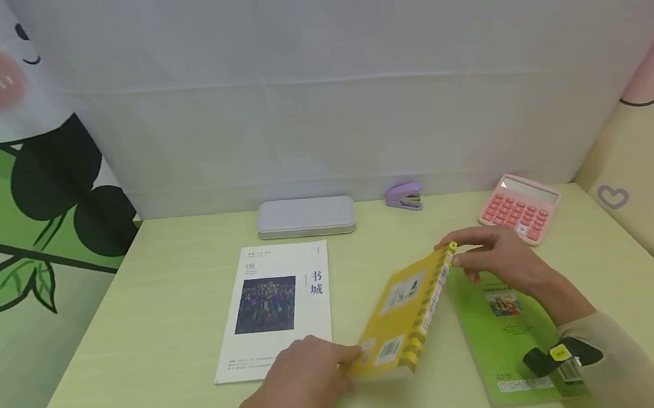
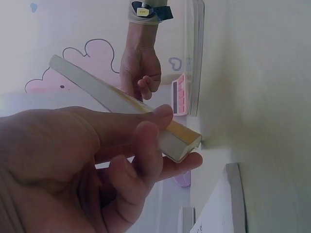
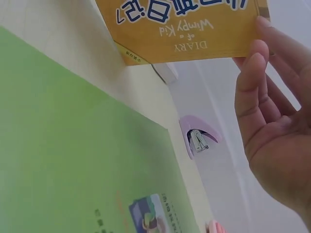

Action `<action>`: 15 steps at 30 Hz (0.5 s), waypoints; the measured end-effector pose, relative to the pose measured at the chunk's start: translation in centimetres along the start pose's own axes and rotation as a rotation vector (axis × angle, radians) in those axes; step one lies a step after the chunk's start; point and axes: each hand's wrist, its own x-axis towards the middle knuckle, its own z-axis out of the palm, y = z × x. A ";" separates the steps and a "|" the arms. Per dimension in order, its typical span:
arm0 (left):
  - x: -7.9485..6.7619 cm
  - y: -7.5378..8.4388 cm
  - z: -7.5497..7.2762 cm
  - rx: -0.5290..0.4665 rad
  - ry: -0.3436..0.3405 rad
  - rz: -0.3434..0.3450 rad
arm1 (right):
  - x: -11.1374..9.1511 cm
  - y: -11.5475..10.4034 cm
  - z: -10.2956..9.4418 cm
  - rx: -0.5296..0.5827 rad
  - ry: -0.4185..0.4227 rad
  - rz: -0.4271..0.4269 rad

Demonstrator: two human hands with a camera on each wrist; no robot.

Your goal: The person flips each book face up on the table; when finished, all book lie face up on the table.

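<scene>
Your left fingers (image 1: 349,353) pinch the yellow book (image 1: 397,311) by its near end, right fingers (image 1: 471,235) the far. Long axis slants away rightward.

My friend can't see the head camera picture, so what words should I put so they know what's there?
A person's left hand and right hand hold a yellow book tilted above a pale table, between a white magazine and a green book. Farther back are a flat grey case, a purple stapler and a pink calculator.
</scene>
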 end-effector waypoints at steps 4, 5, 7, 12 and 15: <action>-0.3 -0.6 -0.9 -0.121 0.022 0.005 | 0.2 -0.2 0.0 0.010 0.061 -0.002; -0.4 -0.7 -1.1 -0.162 0.021 0.002 | 0.3 -0.3 0.0 0.010 0.079 0.007; -0.5 -0.9 -1.5 -0.218 0.014 -0.005 | 0.5 -0.5 0.0 0.017 0.108 0.023; -0.5 -1.5 -2.5 -0.290 0.014 -0.023 | 0.9 -1.0 0.0 0.040 0.139 0.057; -0.5 -1.7 -3.3 -0.317 0.027 -0.064 | 1.0 -1.4 0.0 0.051 0.147 0.072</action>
